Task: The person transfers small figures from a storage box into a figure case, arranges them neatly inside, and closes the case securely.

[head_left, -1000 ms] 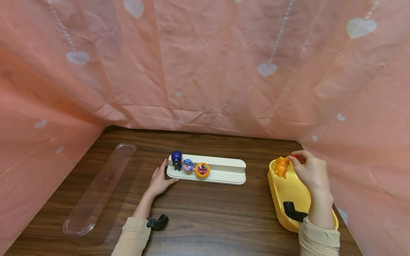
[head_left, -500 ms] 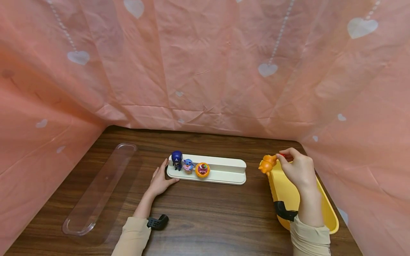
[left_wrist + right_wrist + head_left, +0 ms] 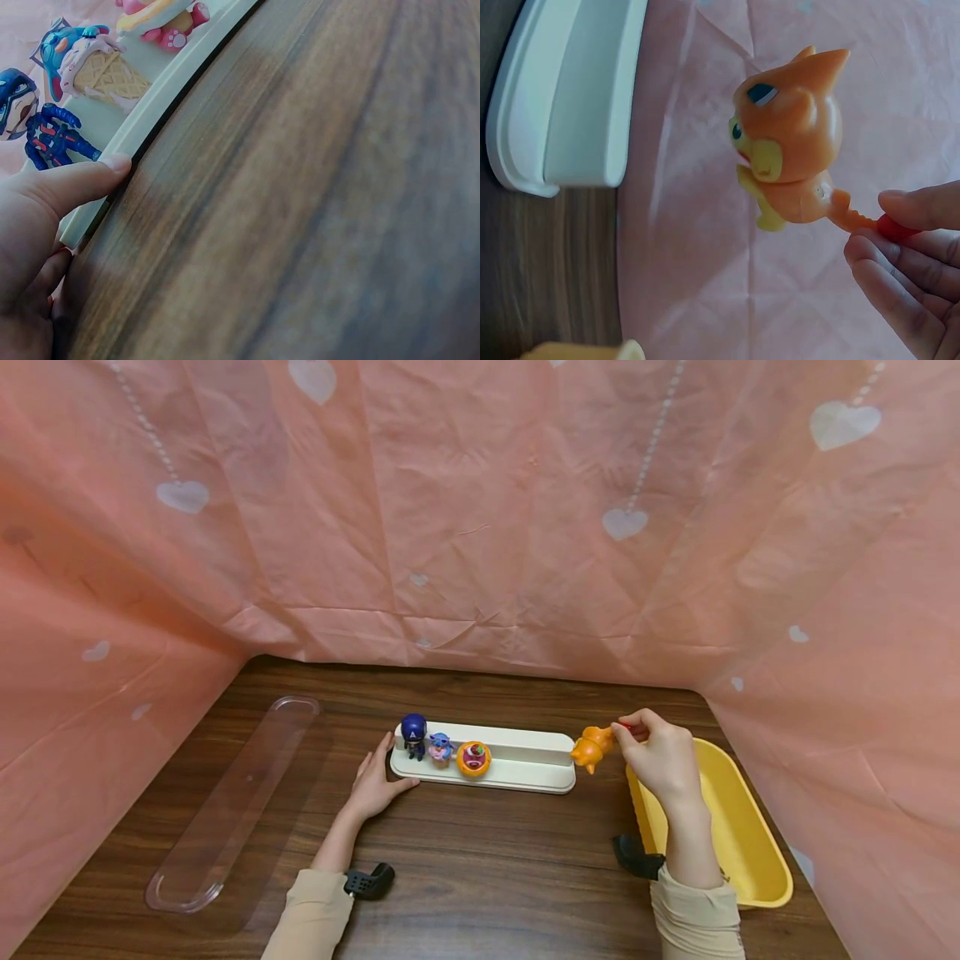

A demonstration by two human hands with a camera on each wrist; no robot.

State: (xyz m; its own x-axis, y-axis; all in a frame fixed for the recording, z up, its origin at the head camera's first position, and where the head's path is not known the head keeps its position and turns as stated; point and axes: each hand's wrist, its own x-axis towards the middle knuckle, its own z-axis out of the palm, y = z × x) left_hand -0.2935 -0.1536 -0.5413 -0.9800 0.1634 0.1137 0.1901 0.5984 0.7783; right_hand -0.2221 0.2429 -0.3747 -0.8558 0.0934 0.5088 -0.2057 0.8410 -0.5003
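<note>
My right hand (image 3: 660,758) pinches an orange creature figure (image 3: 592,748) (image 3: 791,146) by its red-tipped tail, holding it in the air just off the right end of the white stepped stand (image 3: 517,762) (image 3: 562,97). My left hand (image 3: 375,783) (image 3: 37,217) rests with straight fingers against the stand's left end. On the stand, left to right, are a blue masked figure (image 3: 413,734) (image 3: 41,131), a small blue and pink figure (image 3: 440,748) (image 3: 90,64) and a round orange and pink one (image 3: 474,758).
A yellow tub (image 3: 738,835) sits on the wooden table (image 3: 487,852) under my right forearm. A clear long lid (image 3: 236,802) lies at the left. Pink heart-print sheeting (image 3: 480,510) closes in the back and both sides.
My right hand has lifted the orange figure out of the yellow tub and carried it left to the stand's right end. The left hand has stayed put.
</note>
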